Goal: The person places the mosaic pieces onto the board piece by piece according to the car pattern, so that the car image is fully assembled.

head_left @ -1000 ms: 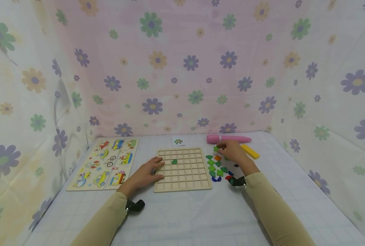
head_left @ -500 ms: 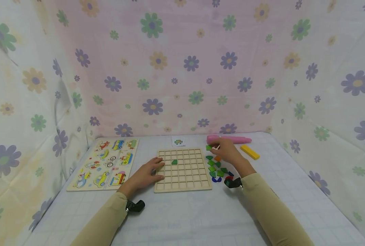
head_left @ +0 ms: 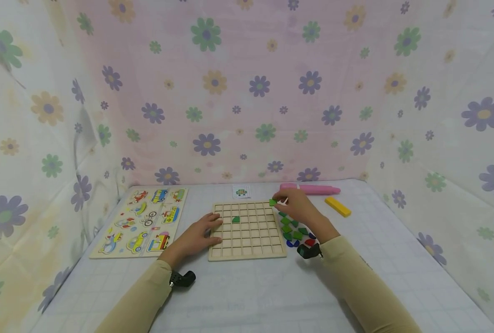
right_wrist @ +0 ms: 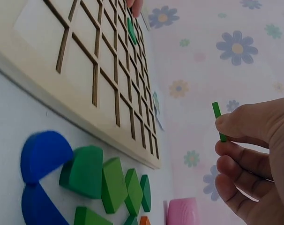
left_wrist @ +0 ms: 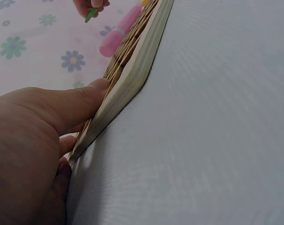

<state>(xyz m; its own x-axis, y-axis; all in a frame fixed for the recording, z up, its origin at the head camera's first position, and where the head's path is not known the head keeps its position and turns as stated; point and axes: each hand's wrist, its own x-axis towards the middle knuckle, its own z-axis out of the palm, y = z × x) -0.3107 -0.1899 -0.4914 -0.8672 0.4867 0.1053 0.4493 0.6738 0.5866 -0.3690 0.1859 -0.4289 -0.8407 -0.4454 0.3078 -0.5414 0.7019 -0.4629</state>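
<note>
My right hand (head_left: 298, 206) pinches a light green square tile (right_wrist: 217, 112) between thumb and fingers. In the head view it is over the far right corner of the wooden grid board (head_left: 247, 257); the right wrist view shows the tile edge-on in the air. My left hand (head_left: 196, 236) rests along the board's left edge, fingers spread and touching the rim, with its thumb (left_wrist: 88, 101) at the rim in the left wrist view. One dark green tile with a rounded side (head_left: 236, 219) lies in a cell in the board's upper left part.
Right of the board lie several loose tiles, among them a blue half-round tile (right_wrist: 46, 154) and a red tile (head_left: 309, 242). Behind them are a pink marker-shaped object (head_left: 317, 189) and a yellow block (head_left: 338, 206). A picture card (head_left: 241, 191) lies behind the board. Leftward is a picture puzzle (head_left: 147, 222).
My right hand has moved left with the light green tile, from above the loose tiles to the board's far right corner. My left hand has stayed on the board's edge.
</note>
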